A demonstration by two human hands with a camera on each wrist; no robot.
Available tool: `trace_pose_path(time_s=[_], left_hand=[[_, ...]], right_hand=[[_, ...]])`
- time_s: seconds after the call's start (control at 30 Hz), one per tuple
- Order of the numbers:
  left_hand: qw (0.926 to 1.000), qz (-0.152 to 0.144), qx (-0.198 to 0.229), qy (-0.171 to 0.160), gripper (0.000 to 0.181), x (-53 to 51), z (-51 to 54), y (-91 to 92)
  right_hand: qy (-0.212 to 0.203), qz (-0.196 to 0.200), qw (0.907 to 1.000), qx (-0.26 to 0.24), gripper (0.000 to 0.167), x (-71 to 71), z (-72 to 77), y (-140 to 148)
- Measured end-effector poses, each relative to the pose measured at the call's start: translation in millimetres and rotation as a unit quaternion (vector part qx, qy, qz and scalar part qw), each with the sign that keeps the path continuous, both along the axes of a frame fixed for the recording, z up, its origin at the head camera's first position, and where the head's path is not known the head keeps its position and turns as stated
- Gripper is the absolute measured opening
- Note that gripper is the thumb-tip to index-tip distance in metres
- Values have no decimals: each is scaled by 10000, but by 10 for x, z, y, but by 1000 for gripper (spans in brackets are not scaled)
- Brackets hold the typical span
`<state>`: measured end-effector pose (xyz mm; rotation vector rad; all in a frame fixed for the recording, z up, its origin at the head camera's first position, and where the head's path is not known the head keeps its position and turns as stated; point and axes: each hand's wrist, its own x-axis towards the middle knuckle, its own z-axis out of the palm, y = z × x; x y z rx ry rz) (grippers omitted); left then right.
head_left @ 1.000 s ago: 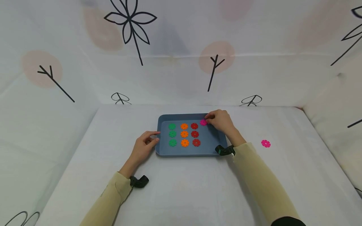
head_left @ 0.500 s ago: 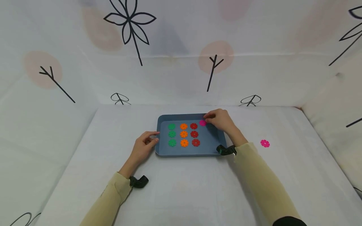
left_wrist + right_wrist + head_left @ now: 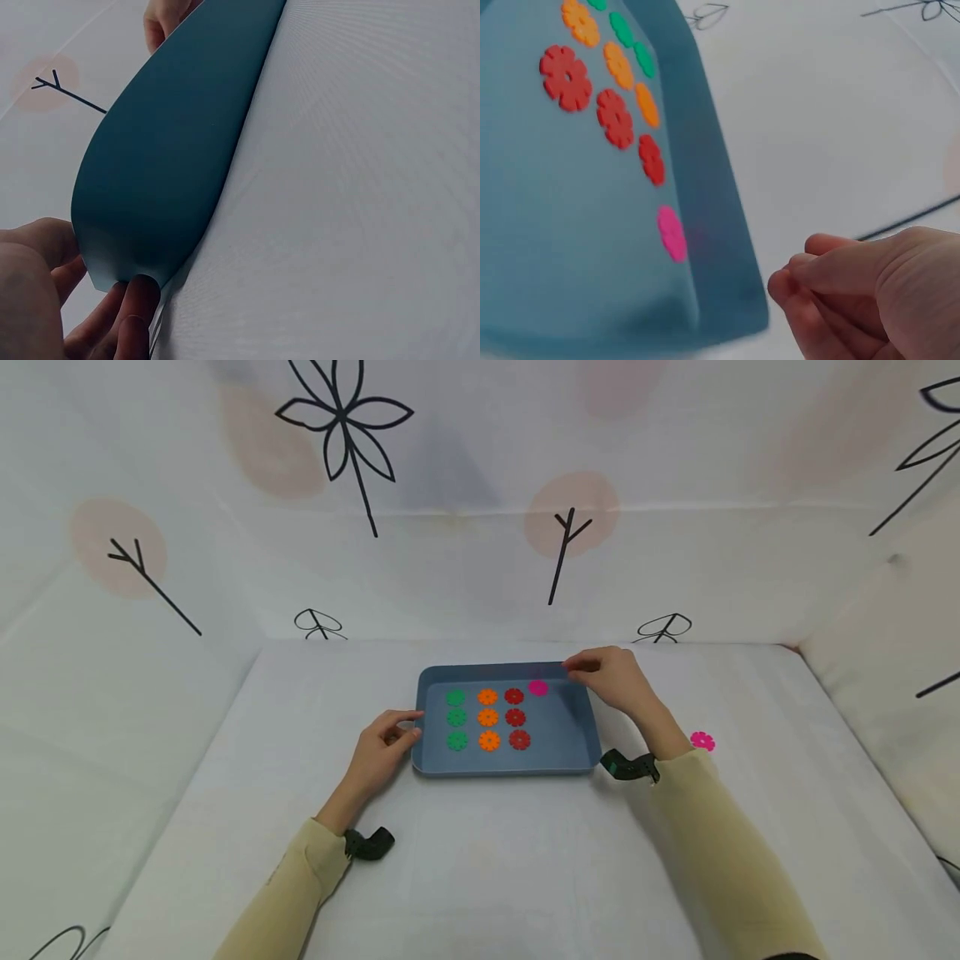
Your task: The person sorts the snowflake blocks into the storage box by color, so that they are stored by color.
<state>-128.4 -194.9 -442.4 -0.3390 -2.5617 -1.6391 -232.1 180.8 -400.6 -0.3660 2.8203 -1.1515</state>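
Observation:
A blue-grey tray [image 3: 558, 731] lies on the white-covered table. At its left end, my left hand [image 3: 378, 756] holds the rim with the fingers and thumb. Flower-shaped notched discs sit inside in columns: green [image 3: 457, 717], orange [image 3: 488, 717] and red [image 3: 515, 717]. To the right of the back red disc lies a single pink disc [image 3: 672, 234], apart from any hand. My right hand [image 3: 618, 681] is by the tray's back right corner, its fingers loosely bent and nothing between them. In the right wrist view, the fingertips [image 3: 784, 285] are just outside the tray wall.
Another pink disc [image 3: 702, 741] lies on the table right of the tray, beside the right sleeve [image 3: 738, 843]. White cloth walls [image 3: 450, 577] with line drawings stand behind and at both sides.
My right hand has let go of the pink disc, leaving it in the tray, and has moved right towards the back corner. The left hand has stayed at the tray's left rim.

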Motion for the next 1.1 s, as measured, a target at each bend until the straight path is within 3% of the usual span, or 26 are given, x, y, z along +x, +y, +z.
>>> trace_pose_path(time_s=[0.33, 0.7, 0.87, 1.1], left_hand=[[9999, -37, 70, -66, 30, -4, -2, 19], [9999, -93, -27, 98, 30, 1, -18, 21], [9999, -79, -15, 131, 30, 3, -11, 19], [9999, -69, 10, 131, 31, 12, -8, 10]], right_hand=[[203, -447, 9985, 234, 26, 255, 6, 632], [-321, -1297, 9906, 293, 40, 634, -354, 1626], [-609, -1408, 9873, 415, 45, 727, -503, 1842], [-775, -1461, 9856, 344, 53, 756, -592, 1863]])
